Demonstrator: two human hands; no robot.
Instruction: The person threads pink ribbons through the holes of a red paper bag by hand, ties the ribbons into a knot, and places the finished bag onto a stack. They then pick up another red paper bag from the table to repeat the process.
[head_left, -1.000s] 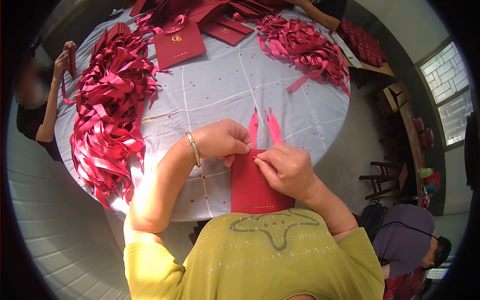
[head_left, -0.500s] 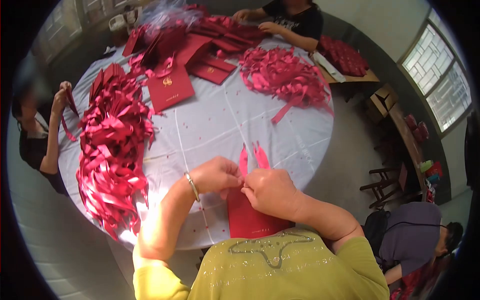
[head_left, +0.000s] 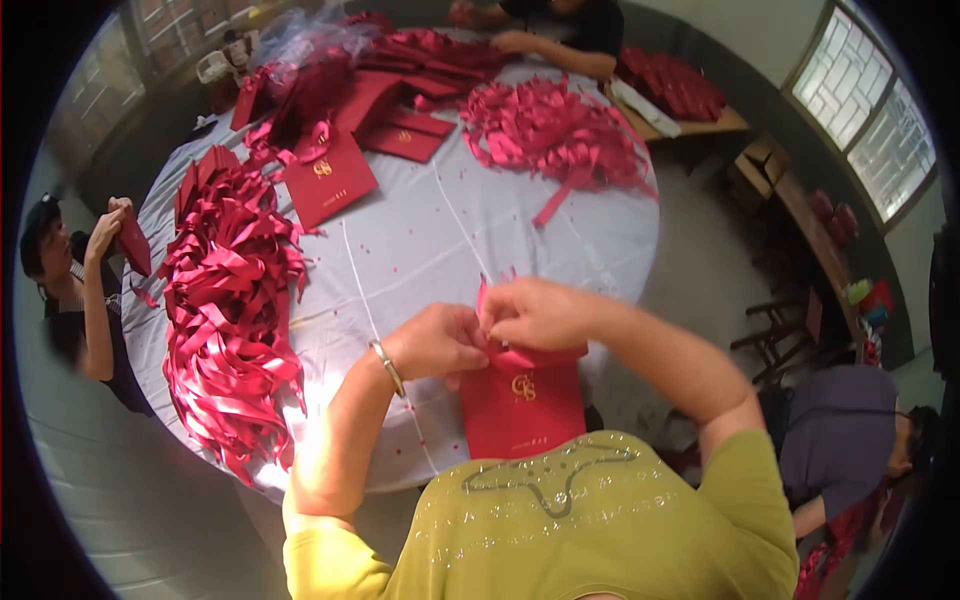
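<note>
A flat red paper gift bag [head_left: 522, 405] with a gold emblem lies at the table's near edge, against my shirt. Across its top runs a pink-red ribbon [head_left: 515, 358], with ribbon ends poking up behind my fingers. My left hand [head_left: 437, 342], a bangle on its wrist, is closed in a pinch at the bag's upper left corner. Right beside it, my right hand [head_left: 540, 312] pinches the ribbon above the bag. The fingertips nearly meet, and exactly what each one grips is partly hidden.
A pale cloth covers the round table [head_left: 400, 270]. Ribboned red bags [head_left: 235, 300] are heaped at left, loose ribbons [head_left: 550, 135] at far right, more red bags [head_left: 335, 180] at the back. Co-workers sit left [head_left: 95, 310] and opposite [head_left: 570, 35]; another person [head_left: 840, 430] bends at right.
My right hand has moved up and right, uncovering the bag's gold emblem and the ribbon across its top. My left hand stays pinched beside it. The co-worker at left has turned a red bag.
</note>
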